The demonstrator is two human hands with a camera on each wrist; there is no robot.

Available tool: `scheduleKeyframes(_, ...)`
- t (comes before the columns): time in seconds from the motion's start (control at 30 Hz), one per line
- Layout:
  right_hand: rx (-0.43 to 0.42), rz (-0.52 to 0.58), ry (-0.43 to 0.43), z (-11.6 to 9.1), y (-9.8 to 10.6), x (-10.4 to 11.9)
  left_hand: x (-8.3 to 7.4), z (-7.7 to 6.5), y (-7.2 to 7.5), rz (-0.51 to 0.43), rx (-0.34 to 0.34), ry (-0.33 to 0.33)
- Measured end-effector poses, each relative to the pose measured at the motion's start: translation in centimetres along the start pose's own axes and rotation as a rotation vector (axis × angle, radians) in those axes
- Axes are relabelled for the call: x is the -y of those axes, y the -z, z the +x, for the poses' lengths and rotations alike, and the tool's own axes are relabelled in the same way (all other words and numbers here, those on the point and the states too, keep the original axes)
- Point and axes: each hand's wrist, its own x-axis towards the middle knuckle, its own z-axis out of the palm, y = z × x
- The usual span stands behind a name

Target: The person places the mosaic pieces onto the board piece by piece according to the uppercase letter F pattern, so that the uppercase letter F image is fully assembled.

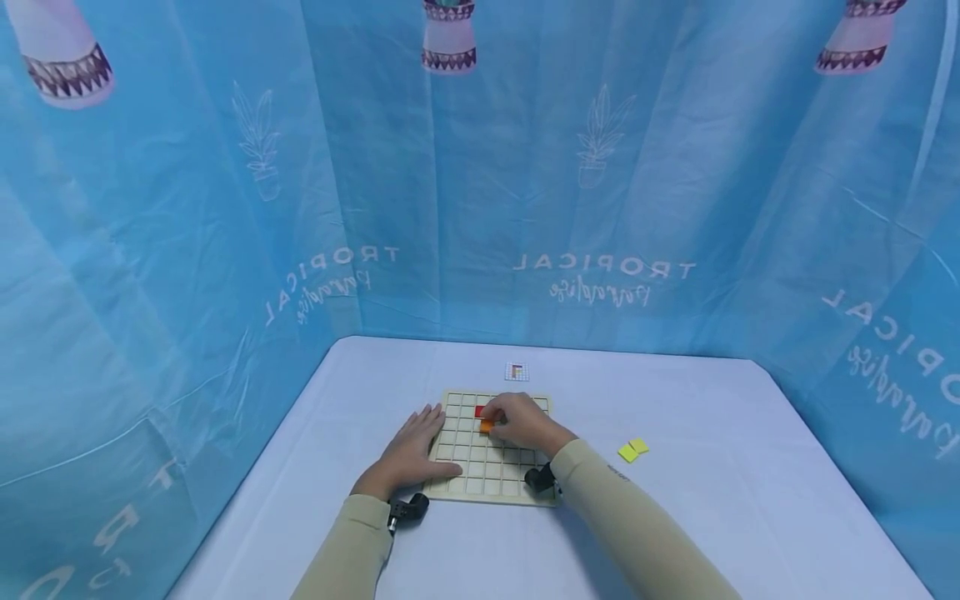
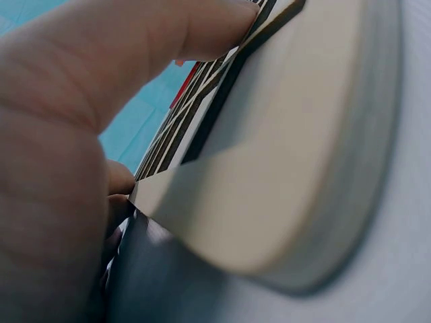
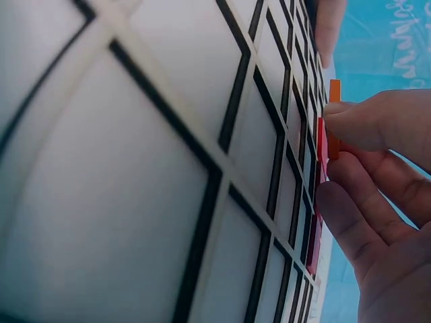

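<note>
A pale wooden grid board [image 1: 491, 479] lies on the white table. My left hand [image 1: 408, 457] rests along its left edge with the fingers straight. Its thumb [image 2: 219, 30] reaches over the front part of the grid. Between thumb and fingers, my right hand [image 1: 527, 423] pinches a thin orange square tile [image 3: 335, 91], held on edge close over the board's upper middle. Just behind that tile, a red tile [image 1: 479, 411] lies in the grid, partly covered by the right hand. The right wrist view shows red pieces [image 3: 320, 145] along the grid beside the fingertips.
Two yellow tiles [image 1: 628, 452] lie on the table to the right of the board. Behind the board is a small card [image 1: 517, 372] printed with a coloured grid pattern. Blue printed curtains [image 1: 480, 183] hang around the table's back and sides.
</note>
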Motion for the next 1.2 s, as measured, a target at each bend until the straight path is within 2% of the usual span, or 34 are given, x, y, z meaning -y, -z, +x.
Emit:
scheduleKeyframes(0.5,-0.001,-0.006,-0.008,1.0,-1.0,-0.4,0.2,-0.1,0.1,-0.01,0.001,0.012)
scheduleKeyframes(0.77,-0.013,-0.017,-0.003,1.2,-1.4,-0.6,0.1,-0.3,0.1,0.003,0.002,-0.003)
scheduleKeyframes(1.2,-0.029,-0.016,0.003,1.3,-1.4,-0.1,0.1,-0.2,0.0,0.013,0.005,0.0)
